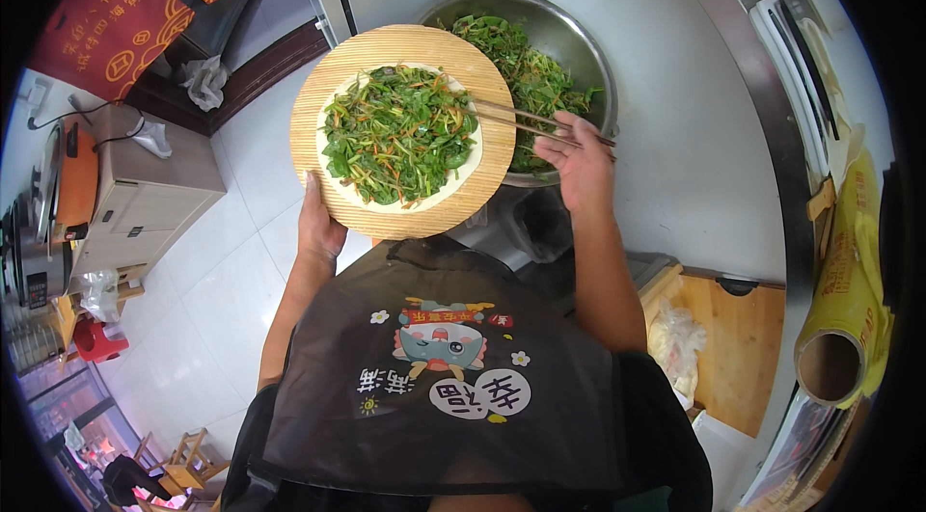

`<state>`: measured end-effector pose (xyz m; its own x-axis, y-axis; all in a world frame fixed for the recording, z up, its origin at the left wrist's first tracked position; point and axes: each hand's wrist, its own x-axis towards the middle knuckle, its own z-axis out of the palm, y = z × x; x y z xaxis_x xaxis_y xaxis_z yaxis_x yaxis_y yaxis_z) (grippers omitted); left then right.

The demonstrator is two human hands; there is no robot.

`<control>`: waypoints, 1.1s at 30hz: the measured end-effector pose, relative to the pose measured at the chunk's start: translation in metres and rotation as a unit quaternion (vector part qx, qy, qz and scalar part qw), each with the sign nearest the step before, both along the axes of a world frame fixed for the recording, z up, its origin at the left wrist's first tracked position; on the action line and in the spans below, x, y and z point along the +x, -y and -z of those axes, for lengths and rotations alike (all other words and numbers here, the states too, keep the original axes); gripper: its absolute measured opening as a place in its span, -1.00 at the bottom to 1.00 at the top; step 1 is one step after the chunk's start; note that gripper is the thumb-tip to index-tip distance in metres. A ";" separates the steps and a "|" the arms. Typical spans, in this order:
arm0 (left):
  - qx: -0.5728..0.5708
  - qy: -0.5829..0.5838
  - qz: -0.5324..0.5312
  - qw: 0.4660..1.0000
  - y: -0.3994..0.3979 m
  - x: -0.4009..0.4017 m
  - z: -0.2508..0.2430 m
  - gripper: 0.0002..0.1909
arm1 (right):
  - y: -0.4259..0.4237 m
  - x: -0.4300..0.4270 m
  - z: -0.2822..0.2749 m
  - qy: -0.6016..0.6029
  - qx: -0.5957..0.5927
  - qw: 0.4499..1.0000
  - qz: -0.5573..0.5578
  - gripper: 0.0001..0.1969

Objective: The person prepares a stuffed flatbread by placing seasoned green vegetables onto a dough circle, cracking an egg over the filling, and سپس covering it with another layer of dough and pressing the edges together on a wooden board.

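My left hand (320, 223) grips the near-left rim of a round ridged wooden board (405, 44). On the board lies a thin round sheet of pale dough (472, 154), mostly covered by chopped greens with orange shreds (401, 132). In my right hand (582, 168) is a pair of brown chopsticks (532, 123), whose tips reach the right side of the greens on the dough. Behind and partly under the board stands a large steel bowl (604, 71) with more of the mixed greens (539, 74) inside. The board hides the bowl's left part.
A white work surface (673, 114) extends right of the bowl. A large yellow roll (839, 309) lies on a shelf at far right. Below the bowl is a dark bag-like container (541, 223). Leftward stand a wooden cabinet (159, 165) and an orange cooker (77, 165).
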<state>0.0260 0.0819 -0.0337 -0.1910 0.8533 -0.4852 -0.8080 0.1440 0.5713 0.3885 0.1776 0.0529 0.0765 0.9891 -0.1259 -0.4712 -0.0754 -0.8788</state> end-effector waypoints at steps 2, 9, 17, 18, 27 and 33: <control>0.009 -0.014 0.009 1.000 -0.001 -0.003 0.006 -0.41 | 0.001 0.013 -0.007 0.000 0.049 0.999 0.021 -0.67; 0.023 -0.040 0.018 0.999 -0.007 -0.006 0.009 -0.40 | -0.007 -0.028 -0.022 0.251 0.226 0.940 -0.046 -0.74; 0.022 -0.031 0.029 0.999 -0.007 -0.006 0.006 -0.40 | 0.000 -0.040 -0.021 0.264 0.306 0.912 -0.077 -0.81; 0.018 -0.032 0.032 0.999 -0.007 -0.005 0.007 -0.40 | -0.001 -0.042 -0.021 0.264 0.306 0.911 -0.079 -0.81; 0.020 -0.027 0.034 0.999 -0.009 -0.009 0.010 -0.39 | -0.011 -0.040 -0.018 0.247 0.280 0.926 -0.056 -0.80; 0.018 -0.035 0.022 0.999 -0.010 -0.005 0.003 -0.39 | -0.016 -0.019 -0.024 0.269 0.219 0.937 0.048 -0.73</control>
